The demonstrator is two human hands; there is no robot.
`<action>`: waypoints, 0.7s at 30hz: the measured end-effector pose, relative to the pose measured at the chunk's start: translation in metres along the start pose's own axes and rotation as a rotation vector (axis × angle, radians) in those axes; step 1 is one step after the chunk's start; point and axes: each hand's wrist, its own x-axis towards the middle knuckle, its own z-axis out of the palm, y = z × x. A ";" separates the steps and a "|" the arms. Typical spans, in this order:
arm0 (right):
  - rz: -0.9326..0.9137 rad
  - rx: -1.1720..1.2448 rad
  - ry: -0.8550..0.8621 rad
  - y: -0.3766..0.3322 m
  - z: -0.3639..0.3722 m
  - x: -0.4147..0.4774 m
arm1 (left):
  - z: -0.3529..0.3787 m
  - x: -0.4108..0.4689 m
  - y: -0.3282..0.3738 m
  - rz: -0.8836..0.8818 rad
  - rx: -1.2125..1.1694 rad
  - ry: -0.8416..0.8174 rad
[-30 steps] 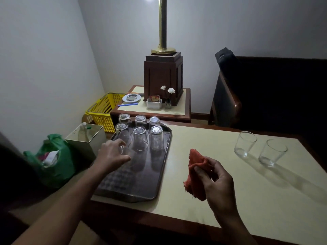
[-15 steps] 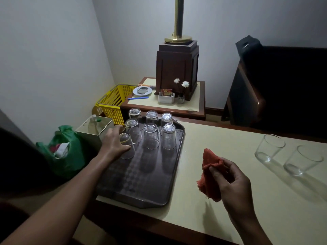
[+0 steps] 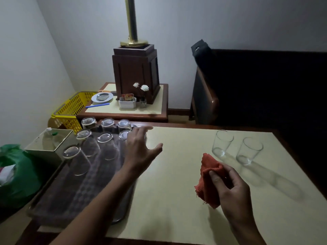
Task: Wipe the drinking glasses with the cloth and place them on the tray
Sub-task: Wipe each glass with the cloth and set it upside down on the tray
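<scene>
The crumpled red woven cloth (image 3: 209, 177) is pinched in the curled fingers of the right hand (image 3: 230, 186). Two clear upright cylindrical glasses (image 3: 222, 144) stand on the cream desk (image 3: 173, 195) just beyond it. The left hand (image 3: 141, 149), fingers spread and empty, hovers over the edge of the dark patterned metal tray (image 3: 67, 197), beside upturned glasses (image 3: 106, 145).

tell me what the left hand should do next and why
Probably reach the left hand, open and empty over the edge of the tray, across to the nearer upright glass and lift it toward the cloth gripped in the right hand. That glass and the second glass stand on the table, off the tray.
</scene>
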 end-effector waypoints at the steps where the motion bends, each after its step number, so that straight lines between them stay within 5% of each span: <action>1: -0.004 -0.006 0.027 0.000 -0.012 0.003 | 0.020 0.002 0.015 0.001 -0.049 -0.053; 10: -0.037 -0.091 0.241 0.000 -0.103 0.024 | 0.189 0.018 0.104 -0.210 -0.295 -0.496; 21: 0.012 -0.072 0.339 0.011 -0.150 0.022 | 0.253 0.028 0.120 -0.288 -0.500 -0.534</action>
